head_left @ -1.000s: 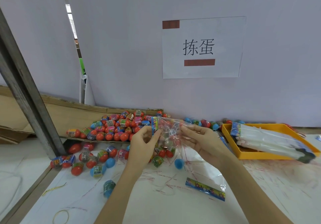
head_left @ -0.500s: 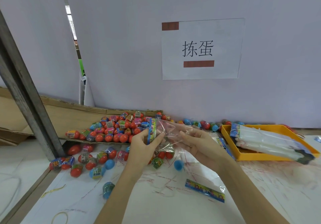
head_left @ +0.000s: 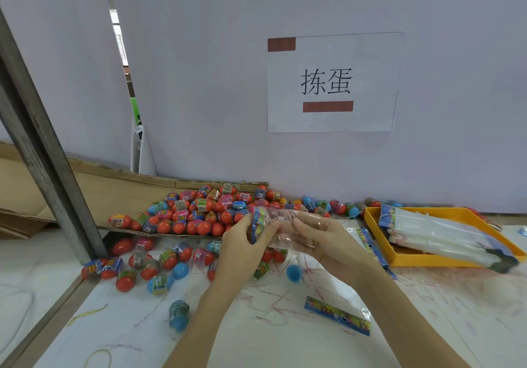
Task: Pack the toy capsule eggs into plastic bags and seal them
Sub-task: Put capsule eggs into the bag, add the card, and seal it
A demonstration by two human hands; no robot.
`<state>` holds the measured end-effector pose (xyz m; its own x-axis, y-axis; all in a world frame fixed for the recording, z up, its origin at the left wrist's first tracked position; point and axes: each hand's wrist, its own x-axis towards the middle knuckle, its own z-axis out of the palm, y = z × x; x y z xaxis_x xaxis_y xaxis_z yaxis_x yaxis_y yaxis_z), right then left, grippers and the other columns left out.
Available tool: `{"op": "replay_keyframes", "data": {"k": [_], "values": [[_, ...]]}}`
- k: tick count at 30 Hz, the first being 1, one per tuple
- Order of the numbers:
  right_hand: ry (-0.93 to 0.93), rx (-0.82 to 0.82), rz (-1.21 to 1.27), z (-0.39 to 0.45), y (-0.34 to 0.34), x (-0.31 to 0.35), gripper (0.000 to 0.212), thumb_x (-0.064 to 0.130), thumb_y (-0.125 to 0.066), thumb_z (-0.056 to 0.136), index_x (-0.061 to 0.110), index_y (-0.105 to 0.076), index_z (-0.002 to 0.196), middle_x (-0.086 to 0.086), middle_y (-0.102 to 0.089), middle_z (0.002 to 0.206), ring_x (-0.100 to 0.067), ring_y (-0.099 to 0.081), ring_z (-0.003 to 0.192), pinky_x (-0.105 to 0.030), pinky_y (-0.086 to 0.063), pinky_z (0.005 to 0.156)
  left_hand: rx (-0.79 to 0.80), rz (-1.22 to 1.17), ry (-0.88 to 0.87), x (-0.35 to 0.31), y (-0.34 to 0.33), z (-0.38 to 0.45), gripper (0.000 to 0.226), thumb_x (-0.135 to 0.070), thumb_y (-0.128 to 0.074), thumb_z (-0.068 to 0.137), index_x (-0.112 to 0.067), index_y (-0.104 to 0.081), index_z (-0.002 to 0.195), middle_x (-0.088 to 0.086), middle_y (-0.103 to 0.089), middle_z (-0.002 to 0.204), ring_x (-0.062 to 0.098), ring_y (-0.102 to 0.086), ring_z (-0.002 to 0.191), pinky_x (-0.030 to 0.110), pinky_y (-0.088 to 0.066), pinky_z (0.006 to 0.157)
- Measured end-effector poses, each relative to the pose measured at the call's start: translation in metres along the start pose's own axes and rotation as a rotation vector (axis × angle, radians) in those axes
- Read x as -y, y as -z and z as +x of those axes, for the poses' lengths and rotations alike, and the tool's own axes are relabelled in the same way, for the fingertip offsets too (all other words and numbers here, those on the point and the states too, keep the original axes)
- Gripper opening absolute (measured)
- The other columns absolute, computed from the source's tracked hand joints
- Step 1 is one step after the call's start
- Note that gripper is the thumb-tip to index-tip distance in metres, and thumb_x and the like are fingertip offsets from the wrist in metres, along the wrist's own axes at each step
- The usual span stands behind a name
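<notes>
Both hands hold one clear plastic bag with a colourful printed header, lifted above the white table. My left hand pinches the header end between thumb and fingers. My right hand grips the clear part from the right. A heap of red and blue capsule eggs lies on cardboard just behind the hands. More eggs are scattered on the table to the left. One blue egg lies apart near the front. Whether any eggs are inside the bag cannot be told.
A yellow tray at the right holds a stack of empty bags. Two more bags lie flat on the table. A slanted metal post stands at the left, with a rubber band near the front edge.
The hands lowered slightly with the bag and drew closer together. The bag looks more bunched between them than before.
</notes>
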<state>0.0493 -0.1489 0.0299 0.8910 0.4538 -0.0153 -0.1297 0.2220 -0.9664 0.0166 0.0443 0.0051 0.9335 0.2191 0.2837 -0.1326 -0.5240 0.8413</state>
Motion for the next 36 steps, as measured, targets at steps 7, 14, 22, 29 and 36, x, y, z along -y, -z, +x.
{"op": "replay_keyframes", "data": {"k": [7, 14, 22, 29, 36], "values": [[0.207, -0.099, -0.51, 0.002, 0.0, -0.004, 0.038, 0.006, -0.05, 0.107, 0.029, -0.073, 0.128, 0.022, -0.069, 0.131, 0.008, -0.058, 0.124, -0.016, -0.047, 0.106, -0.179, 0.147, -0.232, 0.006, 0.008, -0.001, 0.035, -0.023, -0.053, 0.108, -0.02, -0.056, 0.143, -0.008, -0.067, 0.133, 0.011, -0.065, 0.123, 0.013, -0.05, 0.098], [0.397, -0.093, -0.813, 0.006, -0.012, -0.012, 0.037, -0.002, -0.049, 0.104, 0.021, -0.071, 0.123, 0.026, -0.073, 0.108, 0.007, -0.068, 0.105, -0.026, -0.055, 0.102, 0.007, 0.378, -0.533, 0.002, 0.006, -0.005, 0.097, -0.015, -0.076, 0.089, -0.034, -0.02, 0.166, -0.023, 0.0, 0.174, -0.001, -0.063, 0.11, 0.011, -0.051, 0.059], [0.461, 0.034, -0.823, -0.003, -0.029, -0.013, 0.023, 0.023, -0.056, 0.106, 0.023, -0.079, 0.11, 0.018, -0.077, 0.099, -0.004, -0.071, 0.098, -0.016, -0.052, 0.086, -0.213, 0.509, -0.67, 0.007, 0.004, -0.005, 0.028, -0.024, -0.081, 0.087, -0.017, -0.078, 0.114, -0.003, -0.077, 0.097, 0.014, -0.072, 0.083, 0.025, -0.06, 0.06], [0.589, -0.167, -0.405, -0.007, -0.025, 0.003, 0.029, 0.02, -0.051, 0.106, 0.01, -0.078, 0.108, 0.0, -0.08, 0.099, -0.021, -0.076, 0.097, -0.033, -0.063, 0.083, -0.328, 0.435, -0.415, 0.008, 0.017, 0.0, 0.008, -0.028, -0.079, 0.093, -0.021, -0.075, 0.093, -0.008, -0.062, 0.074, 0.008, -0.053, 0.058, 0.021, -0.043, 0.046], [0.337, -0.076, -1.086, 0.007, -0.007, -0.015, 0.02, 0.02, -0.065, 0.1, 0.036, -0.072, 0.11, 0.023, -0.065, 0.102, 0.007, -0.06, 0.09, -0.011, -0.05, 0.076, -0.339, 0.06, -0.144, 0.012, 0.019, 0.004, 0.007, -0.034, -0.075, 0.096, -0.027, -0.073, 0.096, -0.019, -0.069, 0.076, -0.002, -0.065, 0.073, 0.015, -0.05, 0.063]]}}
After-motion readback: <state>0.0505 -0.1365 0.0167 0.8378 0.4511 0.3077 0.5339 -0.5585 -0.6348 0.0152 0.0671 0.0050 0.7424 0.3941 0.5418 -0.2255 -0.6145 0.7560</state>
